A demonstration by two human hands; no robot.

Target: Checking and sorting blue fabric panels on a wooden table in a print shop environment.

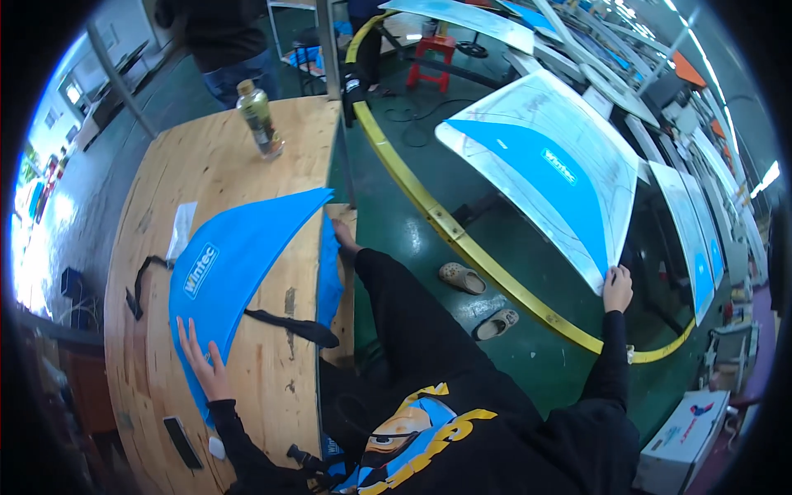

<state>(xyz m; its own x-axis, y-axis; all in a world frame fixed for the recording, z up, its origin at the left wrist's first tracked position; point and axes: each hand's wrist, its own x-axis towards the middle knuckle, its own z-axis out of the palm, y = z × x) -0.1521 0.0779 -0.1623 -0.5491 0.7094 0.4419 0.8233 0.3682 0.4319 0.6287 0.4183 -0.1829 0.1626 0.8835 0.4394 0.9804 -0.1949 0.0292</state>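
A blue fabric panel (239,247) with a white printed mark lies on the wooden table (157,190) at my left, its pointed end over the table's right edge. Fingers spread, my left hand (204,359) rests on its near-left end. To the right, a second blue fabric panel (536,169) lies curved across a tilted white board (569,107). At that board's near corner, my right hand (617,289) pinches the tip of this panel; some of its fingers are hidden. A black strap (293,326) lies beside the first panel, close to the table's edge.
On the table are a drink bottle (260,124), white paper (181,231), a phone (182,443) and a small white case (216,447). A yellow curved rail (412,194) runs under the boards. Clogs (462,278), a red stool (431,62) and a carton (683,441) stand on the floor. Another person (227,41) stands beyond.
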